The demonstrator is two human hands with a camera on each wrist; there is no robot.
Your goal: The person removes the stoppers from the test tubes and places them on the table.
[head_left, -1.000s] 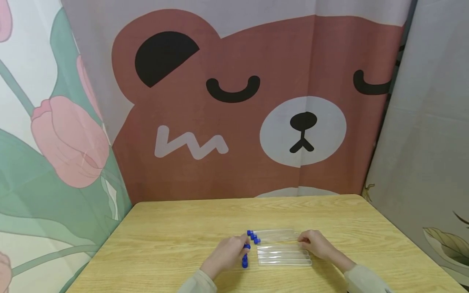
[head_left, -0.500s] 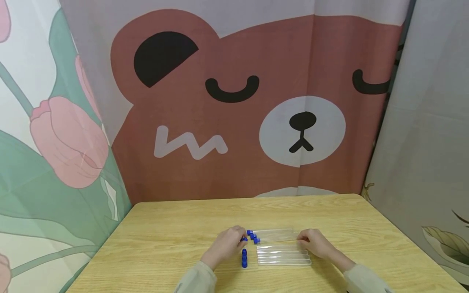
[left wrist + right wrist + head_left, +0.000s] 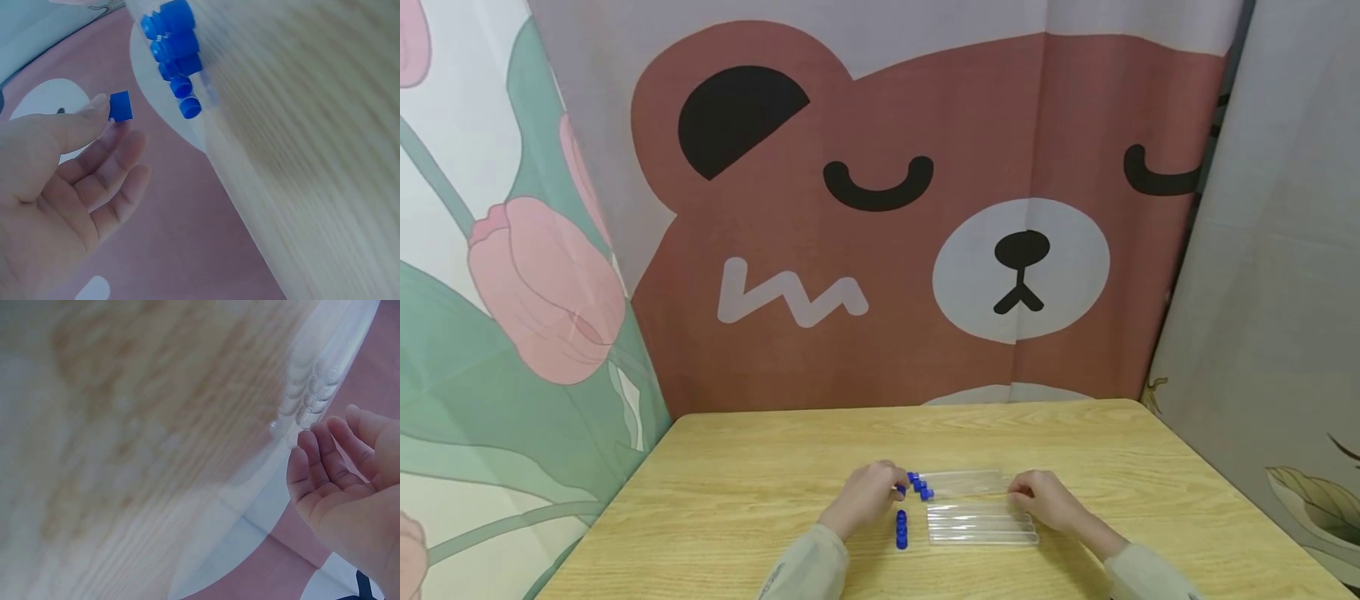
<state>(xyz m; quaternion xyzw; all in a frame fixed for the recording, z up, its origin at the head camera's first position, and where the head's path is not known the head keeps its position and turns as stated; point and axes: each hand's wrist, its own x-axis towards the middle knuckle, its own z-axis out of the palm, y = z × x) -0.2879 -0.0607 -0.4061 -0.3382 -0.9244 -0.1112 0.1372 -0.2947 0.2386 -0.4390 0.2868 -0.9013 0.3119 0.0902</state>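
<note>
Between thumb and index finger, my left hand [image 3: 867, 497] pinches a small blue cap [image 3: 120, 106]; its other fingers are loosely bent. Just right of it lie several clear test tubes [image 3: 966, 482] with blue caps [image 3: 921, 487] on their left ends. Nearer me is a row of uncapped clear tubes [image 3: 977, 527], their rounded ends to the right. My right hand [image 3: 1047, 500] is at the tubes' right ends, its fingers [image 3: 315, 456] loosely bent near the rounded ends [image 3: 310, 412]. Thumb and fingers stand apart there; whether they touch a tube I cannot tell.
Several loose blue caps [image 3: 902, 530] stand in a column left of the uncapped tubes. Everything lies on a wood-grain table [image 3: 760, 467]. A curtain with a printed bear [image 3: 895, 275] hangs behind the far edge.
My left hand has gone from the column of loose caps toward the far side, a blue cap pinched in it, to beside the capped tubes. The right hand has hardly moved.
</note>
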